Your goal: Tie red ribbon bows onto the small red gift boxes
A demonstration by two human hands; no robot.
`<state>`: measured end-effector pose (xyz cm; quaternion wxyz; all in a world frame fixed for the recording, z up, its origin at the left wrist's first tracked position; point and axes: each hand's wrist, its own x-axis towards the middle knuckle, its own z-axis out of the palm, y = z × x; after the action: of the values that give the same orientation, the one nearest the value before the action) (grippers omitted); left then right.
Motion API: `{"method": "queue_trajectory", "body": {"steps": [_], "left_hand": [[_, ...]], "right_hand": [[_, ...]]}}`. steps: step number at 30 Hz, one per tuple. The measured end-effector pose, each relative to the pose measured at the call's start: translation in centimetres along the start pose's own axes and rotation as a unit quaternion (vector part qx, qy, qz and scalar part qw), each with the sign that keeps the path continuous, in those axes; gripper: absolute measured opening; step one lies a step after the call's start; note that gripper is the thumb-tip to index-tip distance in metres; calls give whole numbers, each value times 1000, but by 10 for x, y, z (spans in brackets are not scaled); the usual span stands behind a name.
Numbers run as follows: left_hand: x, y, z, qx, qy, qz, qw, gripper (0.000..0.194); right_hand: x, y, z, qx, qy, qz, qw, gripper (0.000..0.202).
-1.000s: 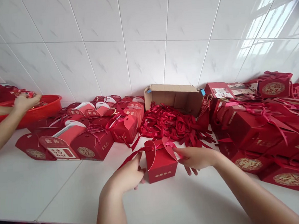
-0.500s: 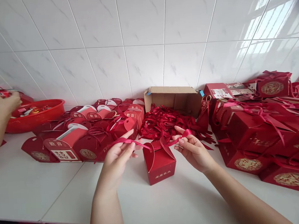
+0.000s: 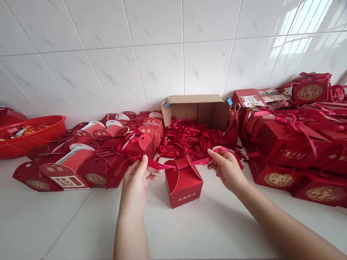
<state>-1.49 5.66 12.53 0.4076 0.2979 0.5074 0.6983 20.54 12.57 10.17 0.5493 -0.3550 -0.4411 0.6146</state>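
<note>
Ribbon work at a white counter (image 3: pixel 79 230) set against a tiled wall (image 3: pixel 160 68). Stacked red boxes (image 3: pixel 292 154) occupy the right side; a group of handled boxes (image 3: pixel 101 160) lies to the left, near an orange-red basin (image 3: pixel 41 136). At the rear, a cardboard carton (image 3: pixel 195 101) lies open toward the viewer, with a pile of ribbons (image 3: pixel 188 139) spilling from it. The single red box (image 3: pixel 185 186) stands upright on the counter before this pile, between the two hands and touching neither; its flaps are folded together. The left hand (image 3: pixel 137 183) pinches one end of the box's ribbon (image 3: pixel 158 165) under the thumb; the right hand (image 3: pixel 230 171) pinches the other, its tail looping over the fingers. The step in hand appears to be evening the ribbon. Good practice, by judgement: pull both sides equally and low, lest the light box tip; keep the band flat; spare the flap's small hole (image 3: pixel 174 168) from tearing.
</note>
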Motion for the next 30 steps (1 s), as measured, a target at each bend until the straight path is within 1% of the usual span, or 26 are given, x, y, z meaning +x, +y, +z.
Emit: {"method": "queue_trajectory", "body": {"steps": [2,5,7,10,11,14,16,19,21,22,25,28,30], "left_hand": [[0,-1,3,-11,0,-1,1000,30],[1,-3,7,-48,-10,5,999,28],[3,-5,9,-101,5,-15,995,22],[5,-7,11,-184,35,-59,980,11],[6,-8,11,-205,39,-66,976,11],[6,-9,11,-247,36,-72,966,15],[6,-8,10,-259,35,-72,963,15],[6,-8,11,-260,44,-72,962,14],[7,-9,11,-259,48,-72,962,14],[7,-9,11,-259,50,-70,962,13],[8,-9,12,-254,54,-66,963,13],[8,-10,11,-240,65,-58,967,14],[9,-10,11,-239,78,-49,967,14]], "right_hand": [[1,1,-1,-22,13,-15,1000,35],[2,3,-4,-53,29,-58,996,39],[3,5,-6,-75,45,-75,993,40],[6,6,-10,-81,58,-69,993,44],[7,6,-11,-72,61,-65,993,43],[11,4,-14,-3,51,-35,998,34],[13,1,-16,75,18,16,997,26],[14,-4,-18,176,-30,80,981,11],[13,-7,-19,203,-49,85,974,6],[12,-8,-18,204,-59,79,974,8],[9,-7,-16,162,-80,39,983,23],[10,-3,-14,103,-42,29,993,21],[12,0,-14,87,-8,33,996,24]]}}
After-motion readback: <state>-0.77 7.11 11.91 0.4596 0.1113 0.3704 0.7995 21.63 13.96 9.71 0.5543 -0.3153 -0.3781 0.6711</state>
